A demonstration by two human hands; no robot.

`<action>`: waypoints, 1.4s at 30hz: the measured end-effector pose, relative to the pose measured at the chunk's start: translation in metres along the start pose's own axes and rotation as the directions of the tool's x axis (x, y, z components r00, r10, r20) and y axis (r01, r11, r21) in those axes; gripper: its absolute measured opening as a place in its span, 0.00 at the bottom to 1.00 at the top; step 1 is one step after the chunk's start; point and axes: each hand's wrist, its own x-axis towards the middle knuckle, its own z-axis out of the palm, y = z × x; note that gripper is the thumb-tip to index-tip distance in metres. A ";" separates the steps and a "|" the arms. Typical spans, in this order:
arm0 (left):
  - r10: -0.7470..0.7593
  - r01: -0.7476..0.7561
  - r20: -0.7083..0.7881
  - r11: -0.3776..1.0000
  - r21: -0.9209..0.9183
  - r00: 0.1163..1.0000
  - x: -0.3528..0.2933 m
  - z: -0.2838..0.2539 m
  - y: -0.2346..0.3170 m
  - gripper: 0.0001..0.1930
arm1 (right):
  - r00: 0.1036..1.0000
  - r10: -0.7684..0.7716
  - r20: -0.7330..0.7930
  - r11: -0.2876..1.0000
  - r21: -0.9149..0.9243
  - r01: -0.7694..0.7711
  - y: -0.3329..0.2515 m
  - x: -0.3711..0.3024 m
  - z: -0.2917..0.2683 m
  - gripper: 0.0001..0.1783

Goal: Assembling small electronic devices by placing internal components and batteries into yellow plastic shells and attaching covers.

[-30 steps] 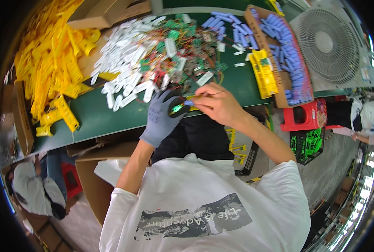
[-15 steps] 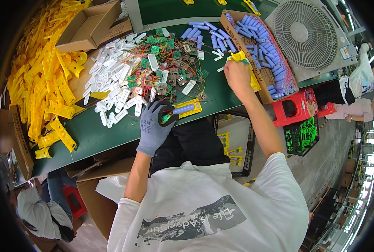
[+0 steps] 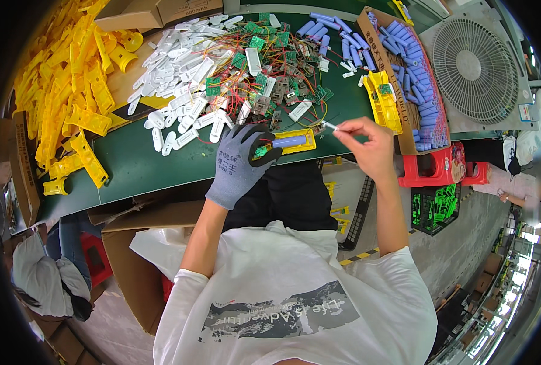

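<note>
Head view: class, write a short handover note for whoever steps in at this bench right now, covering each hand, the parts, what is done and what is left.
Left hand, gloved: holds a yellow shell with a blue cell and a green board in it, at the table edge.
Right hand, bare: pinches a small white piece just right of the shell.
Done: cell and board sit in the shell.
Left: the white piece is not yet on it; likely goes there next.
Stock: white pieces, boards with wires, cells in box, yellow shells.

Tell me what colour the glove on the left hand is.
Grey glove, seen in the head view.
</note>
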 end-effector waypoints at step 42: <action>0.022 -0.022 -0.019 1.000 0.000 1.000 -0.007 0.005 -0.007 0.15 | 0.724 0.223 0.653 0.949 0.024 -0.314 -0.008 0.052 0.007 0.28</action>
